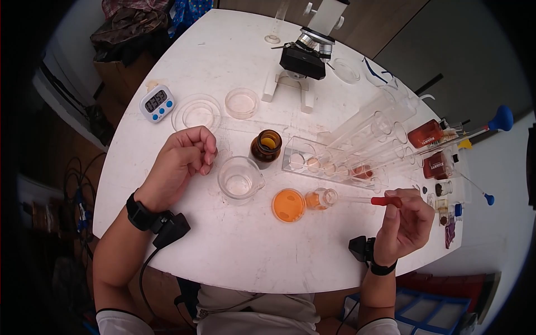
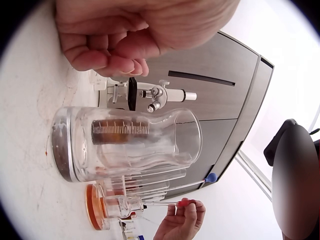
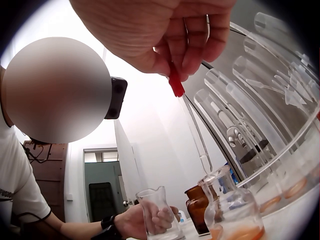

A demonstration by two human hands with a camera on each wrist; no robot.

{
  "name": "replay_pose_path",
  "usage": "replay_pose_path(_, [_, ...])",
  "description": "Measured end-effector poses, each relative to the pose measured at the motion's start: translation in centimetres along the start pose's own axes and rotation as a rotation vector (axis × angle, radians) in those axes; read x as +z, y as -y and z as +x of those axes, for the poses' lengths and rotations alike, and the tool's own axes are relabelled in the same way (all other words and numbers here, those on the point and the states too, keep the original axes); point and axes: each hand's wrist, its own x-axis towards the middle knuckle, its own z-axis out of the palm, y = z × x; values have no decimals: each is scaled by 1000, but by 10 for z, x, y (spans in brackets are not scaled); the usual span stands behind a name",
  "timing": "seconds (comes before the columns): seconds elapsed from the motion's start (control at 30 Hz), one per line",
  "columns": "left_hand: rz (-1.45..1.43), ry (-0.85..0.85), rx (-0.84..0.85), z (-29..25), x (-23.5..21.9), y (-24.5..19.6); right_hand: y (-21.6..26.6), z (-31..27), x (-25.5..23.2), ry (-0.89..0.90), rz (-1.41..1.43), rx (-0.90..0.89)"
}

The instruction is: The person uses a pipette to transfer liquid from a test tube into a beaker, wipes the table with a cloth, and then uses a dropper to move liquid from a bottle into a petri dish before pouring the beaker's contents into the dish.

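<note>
My right hand (image 1: 405,223) (image 3: 165,35) pinches the red bulb (image 1: 386,201) (image 3: 175,84) of a glass dropper between thumb and fingers. The dropper's glass tube (image 3: 196,132) reaches down to the mouth of a small clear bottle (image 1: 321,199) (image 3: 232,212) with orange liquid low inside. Beside that bottle lies a round dish of orange liquid (image 1: 288,205) (image 2: 94,207). My left hand (image 1: 181,159) (image 2: 135,35) holds nothing, its fingers loosely curled, left of a clear glass beaker (image 1: 239,180) (image 2: 135,145). An uncapped brown bottle (image 1: 266,148) (image 3: 197,207) stands behind the beaker.
A clear rack (image 1: 301,167) with several glass tubes stands behind the small bottle. Farther back are a microscope (image 1: 304,58), petri dishes (image 1: 242,103) and a timer (image 1: 157,104). Red-brown labelled bottles (image 1: 425,134) and a blue-bulbed dropper (image 1: 501,118) are at the right.
</note>
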Motion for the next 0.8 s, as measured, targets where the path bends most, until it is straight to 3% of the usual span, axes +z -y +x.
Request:
replay_pose_path(0.23, [42,29,-10,-1,-3,2,4,0,0,-63,-2,-70])
replay_pose_path(0.37, [56,62,-7,-2,-4,2,14,7,4,232,-46,-110])
replay_pose_path(0.47, [41,42,-1,-2,-1,1,16,7,16,286,-45,-83])
replay_pose_path(0.53, [38,23,1,-1,0,1,16,8,21,420,-72,-74])
replay_pose_path(0.8, [-12,32,9,-1,-3,2,13,7,31,487,-80,-76])
